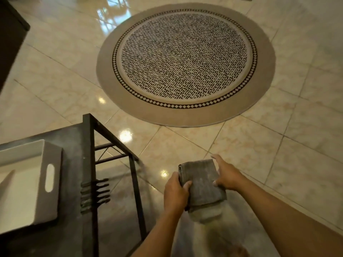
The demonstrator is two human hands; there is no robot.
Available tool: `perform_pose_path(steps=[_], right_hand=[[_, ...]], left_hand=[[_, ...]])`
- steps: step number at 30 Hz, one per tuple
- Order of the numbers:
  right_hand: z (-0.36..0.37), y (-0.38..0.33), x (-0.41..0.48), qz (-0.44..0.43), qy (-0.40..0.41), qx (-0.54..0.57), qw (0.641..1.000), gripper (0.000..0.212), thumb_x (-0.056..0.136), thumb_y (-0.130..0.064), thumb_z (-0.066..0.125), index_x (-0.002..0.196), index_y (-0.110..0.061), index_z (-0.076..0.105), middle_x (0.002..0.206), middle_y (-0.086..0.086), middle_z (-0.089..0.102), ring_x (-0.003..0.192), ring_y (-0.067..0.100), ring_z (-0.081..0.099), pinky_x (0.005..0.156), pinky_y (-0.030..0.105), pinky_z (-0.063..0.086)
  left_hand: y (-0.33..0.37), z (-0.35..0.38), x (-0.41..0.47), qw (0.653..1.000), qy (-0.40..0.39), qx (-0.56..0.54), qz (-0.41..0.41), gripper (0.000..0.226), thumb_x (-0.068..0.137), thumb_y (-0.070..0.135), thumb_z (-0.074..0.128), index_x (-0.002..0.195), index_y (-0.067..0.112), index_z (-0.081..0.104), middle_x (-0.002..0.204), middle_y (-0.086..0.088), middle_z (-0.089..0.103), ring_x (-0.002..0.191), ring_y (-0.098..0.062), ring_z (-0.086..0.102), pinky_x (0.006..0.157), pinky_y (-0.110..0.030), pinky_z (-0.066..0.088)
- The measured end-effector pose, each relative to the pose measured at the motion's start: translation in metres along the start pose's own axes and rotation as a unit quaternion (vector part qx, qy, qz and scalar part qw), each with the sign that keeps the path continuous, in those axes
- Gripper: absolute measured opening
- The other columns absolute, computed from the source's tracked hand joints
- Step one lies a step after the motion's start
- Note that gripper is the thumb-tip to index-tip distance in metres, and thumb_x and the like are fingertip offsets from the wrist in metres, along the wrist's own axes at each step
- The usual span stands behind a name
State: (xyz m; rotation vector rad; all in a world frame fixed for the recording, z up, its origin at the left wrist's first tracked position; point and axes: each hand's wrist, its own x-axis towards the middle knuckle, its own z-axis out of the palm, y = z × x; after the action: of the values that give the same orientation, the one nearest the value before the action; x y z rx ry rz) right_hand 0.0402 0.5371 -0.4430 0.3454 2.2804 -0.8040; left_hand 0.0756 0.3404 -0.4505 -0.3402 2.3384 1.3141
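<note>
Head view, looking steeply down. A glossy cream marble tile floor (pixel 278 145) fills most of the frame, with open floor ahead and to the right of the hands. A round beige rug with a black-and-white speckled centre and a diamond border (pixel 185 60) lies flat further ahead, its near edge well apart from the hands. To the left stands a dark metal-framed table (pixel 87 145); its near corner post and cross bars lie just left of the left forearm. A row of dark hooks (pixel 96 191) juts from the table's side toward the hands. On the tabletop sits a white rectangular tray with a slot handle (pixel 50 164), close to the table's right edge. A dark cabinet edge (pixel 9 34) shows at upper left.

Low in the middle, both hands hold a folded grey cloth (pixel 201 182) in the air above the floor. The left hand (pixel 176 193) grips its left edge, fingers curled round it, thumb on top. The right hand (pixel 225 175) holds the right edge, thumb on the top face, index finger stretched along the far corner. The cloth lies between the two hands, its near end draped over a pale, blurred shape (pixel 204 214) that cannot be made out.
</note>
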Motion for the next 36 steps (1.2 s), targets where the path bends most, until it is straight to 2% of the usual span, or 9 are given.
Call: perform_pose_path(steps=[4, 8, 11, 15, 18, 21, 27, 33, 36], right_hand=[[0.003, 0.007, -0.001, -0.001, -0.021, -0.002, 1.0, 0.094, 0.073, -0.001, 0.078, 0.146, -0.033, 0.029, 0.099, 0.008, 0.058, 0.09, 0.029, 0.064, 0.072, 0.042, 0.061], [0.013, 0.007, -0.01, -0.032, 0.023, -0.052, 0.998, 0.093, 0.075, -0.007, 0.078, 0.149, -0.027, 0.025, 0.118, 0.015, 0.062, 0.1, 0.031, 0.062, 0.076, 0.039, 0.054], [0.021, 0.007, -0.027, -0.045, 0.067, -0.101, 0.992, 0.085, 0.078, -0.018, 0.076, 0.147, -0.027, 0.028, 0.128, 0.015, 0.055, 0.111, 0.033, 0.056, 0.088, 0.043, 0.053], [0.025, 0.007, -0.06, -0.061, 0.113, -0.164, 0.978, 0.073, 0.084, -0.031, 0.071, 0.146, -0.026, 0.032, 0.143, 0.015, 0.043, 0.128, 0.036, 0.042, 0.103, 0.047, 0.044], [0.026, 0.006, -0.093, -0.08, 0.14, -0.171, 0.972, 0.069, 0.086, -0.032, 0.069, 0.145, -0.022, 0.035, 0.145, 0.016, 0.044, 0.13, 0.035, 0.042, 0.103, 0.046, 0.045], [0.032, 0.007, -0.13, -0.082, 0.14, -0.19, 0.968, 0.074, 0.086, -0.031, 0.069, 0.148, -0.021, 0.032, 0.147, 0.016, 0.044, 0.131, 0.035, 0.043, 0.103, 0.044, 0.045], [0.03, 0.007, -0.168, -0.105, 0.19, -0.178, 0.96, 0.064, 0.088, -0.033, 0.067, 0.144, -0.018, 0.039, 0.143, 0.016, 0.051, 0.125, 0.035, 0.052, 0.1, 0.045, 0.049], [0.038, 0.025, -0.156, -0.098, 0.154, -0.102, 0.978, 0.06, 0.093, -0.026, 0.061, 0.146, -0.015, 0.036, 0.144, 0.017, 0.051, 0.124, 0.033, 0.054, 0.093, 0.037, 0.047], [0.03, 0.028, -0.133, -0.082, 0.137, -0.051, 0.986, 0.063, 0.096, -0.028, 0.057, 0.15, -0.013, 0.029, 0.15, 0.018, 0.045, 0.13, 0.033, 0.049, 0.098, 0.037, 0.044]], left_hand=[[-0.016, 0.007, -0.001, 0.999, 0.029, 0.012, 0.007, 0.021, 0.092, 0.029, 0.068, 0.102, 0.023, 0.051, 0.095, 0.003, 0.062, 0.084, -0.012, 0.063, 0.076, -0.037, 0.06], [-0.019, 0.008, -0.006, 0.998, 0.054, 0.038, 0.018, 0.036, 0.091, 0.034, 0.069, 0.11, 0.023, 0.041, 0.103, 0.002, 0.059, 0.086, -0.014, 0.064, 0.075, -0.037, 0.061], [-0.018, 0.004, -0.011, 0.985, 0.086, 0.137, 0.057, 0.053, 0.09, 0.038, 0.067, 0.129, 0.021, 0.037, 0.122, 0.0, 0.048, 0.111, -0.02, 0.051, 0.088, -0.037, 0.053], [-0.012, -0.009, -0.035, 0.949, 0.074, 0.277, 0.132, 0.049, 0.091, 0.048, 0.059, 0.131, 0.024, 0.045, 0.131, -0.002, 0.047, 0.117, -0.021, 0.043, 0.095, -0.039, 0.045], [-0.009, -0.02, -0.065, 0.907, 0.093, 0.372, 0.174, 0.052, 0.093, 0.054, 0.051, 0.134, 0.022, 0.049, 0.136, -0.006, 0.049, 0.122, -0.026, 0.043, 0.096, -0.043, 0.043], [-0.006, -0.029, -0.099, 0.891, 0.096, 0.404, 0.186, 0.056, 0.093, 0.056, 0.049, 0.138, 0.022, 0.046, 0.141, -0.008, 0.047, 0.126, -0.028, 0.042, 0.097, -0.045, 0.042], [0.007, -0.033, -0.139, 0.891, 0.09, 0.401, 0.192, 0.056, 0.094, 0.056, 0.05, 0.141, 0.025, 0.045, 0.149, -0.009, 0.041, 0.135, -0.032, 0.035, 0.104, -0.05, 0.038], [-0.001, -0.025, -0.148, 0.889, 0.072, 0.419, 0.169, 0.059, 0.096, 0.057, 0.045, 0.146, 0.025, 0.038, 0.154, -0.01, 0.033, 0.138, -0.032, 0.031, 0.107, -0.05, 0.036], [0.005, -0.021, -0.133, 0.894, 0.056, 0.411, 0.17, 0.06, 0.097, 0.056, 0.046, 0.148, 0.026, 0.034, 0.157, -0.01, 0.028, 0.14, -0.033, 0.029, 0.108, -0.05, 0.036]])
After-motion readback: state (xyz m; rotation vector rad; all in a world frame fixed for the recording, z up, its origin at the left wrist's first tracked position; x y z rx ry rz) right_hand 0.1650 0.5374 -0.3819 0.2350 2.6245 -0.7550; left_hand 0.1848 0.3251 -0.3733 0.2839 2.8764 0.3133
